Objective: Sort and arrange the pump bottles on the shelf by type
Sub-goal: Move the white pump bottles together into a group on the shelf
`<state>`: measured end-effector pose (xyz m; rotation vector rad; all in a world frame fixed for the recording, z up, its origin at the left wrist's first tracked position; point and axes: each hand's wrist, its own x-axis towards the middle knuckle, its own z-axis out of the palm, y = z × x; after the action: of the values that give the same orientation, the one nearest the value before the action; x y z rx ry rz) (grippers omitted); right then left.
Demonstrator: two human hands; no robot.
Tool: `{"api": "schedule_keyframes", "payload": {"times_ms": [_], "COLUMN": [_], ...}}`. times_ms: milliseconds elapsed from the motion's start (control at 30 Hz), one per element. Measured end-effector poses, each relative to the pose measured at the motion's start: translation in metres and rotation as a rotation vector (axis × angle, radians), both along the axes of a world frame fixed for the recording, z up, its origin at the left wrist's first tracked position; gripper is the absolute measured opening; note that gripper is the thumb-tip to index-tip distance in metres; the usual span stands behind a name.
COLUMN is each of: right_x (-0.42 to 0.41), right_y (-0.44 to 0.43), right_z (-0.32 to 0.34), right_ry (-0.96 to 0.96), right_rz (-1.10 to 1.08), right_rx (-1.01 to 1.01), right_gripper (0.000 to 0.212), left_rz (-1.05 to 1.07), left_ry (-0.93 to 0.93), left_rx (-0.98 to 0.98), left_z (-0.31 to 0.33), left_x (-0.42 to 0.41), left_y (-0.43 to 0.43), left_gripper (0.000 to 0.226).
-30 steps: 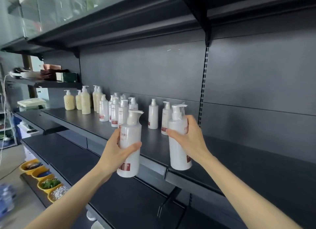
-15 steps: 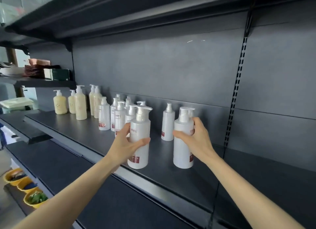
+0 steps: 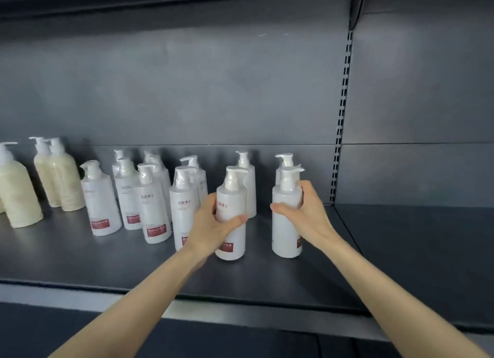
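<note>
So from my feed both hands are wrapped around white pump bottles on the dark shelf (image 3: 80,261). My left hand (image 3: 213,228) is curled around the middle of one white bottle (image 3: 232,197), thumb across the front, fingers behind it. That bottle's base looks like it's down on the shelf, upright, just right of the white cluster (image 3: 149,197). My right hand (image 3: 307,213) grips a second white bottle (image 3: 284,224) near its shoulder, thumb in front, also upright, base on the shelf. The two held bottles stand near each other with a clear gap between them.

Behind each one there's another white bottle, mostly hidden: I only see the pump and a bit of body of the one behind the left bottle (image 3: 247,175), and just the pump head of the one behind the right bottle (image 3: 284,158).

Further left sit the yellowish bottles (image 3: 60,181), apart from the white group. The leftmost one is cut off by the frame edge. Everything's a bit motion-blurred, so the red labels are unreadable, and I can't count the back row of the cluster.
</note>
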<state>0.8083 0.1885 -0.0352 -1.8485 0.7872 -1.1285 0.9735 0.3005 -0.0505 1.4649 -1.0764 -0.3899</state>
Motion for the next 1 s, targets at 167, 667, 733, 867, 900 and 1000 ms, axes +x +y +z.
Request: {"api": "schedule_keyframes", "payload": {"times_ms": [167, 667, 733, 867, 900, 1000], "right_x": [0.001, 0.016, 0.014, 0.007, 0.005, -0.008], "right_y": [-0.001, 0.001, 0.004, 0.008, 0.009, 0.012], "right_z": [-0.002, -0.018, -0.02, -0.016, -0.016, -0.015], "right_ry": [0.019, -0.036, -0.022, 0.061, 0.095, 0.248], "right_rz": [-0.088, -0.054, -0.03, -0.037, -0.042, -0.044], "right_rx": [-0.012, -0.018, 0.02, 0.061, 0.065, 0.059], "right_gripper": [0.044, 0.051, 0.053, 0.062, 0.066, 0.067], "left_rz": [-0.063, -0.057, -0.062, -0.038, -0.025, 0.035], "left_ry": [0.028, -0.048, -0.082, -0.249, -0.292, -0.363], "left_rx": [0.0, 0.001, 0.018, 0.067, 0.081, 0.136], "left_z": [-0.007, -0.019, -0.018, -0.026, -0.03, -0.036], "left_x": [0.009, 0.015, 0.013, 0.014, 0.016, 0.014], "left_y": [-0.02, -0.031, -0.028, -0.017, -0.014, -0.002], "left_gripper": [0.046, 0.07, 0.069, 0.065, 0.063, 0.053]}}
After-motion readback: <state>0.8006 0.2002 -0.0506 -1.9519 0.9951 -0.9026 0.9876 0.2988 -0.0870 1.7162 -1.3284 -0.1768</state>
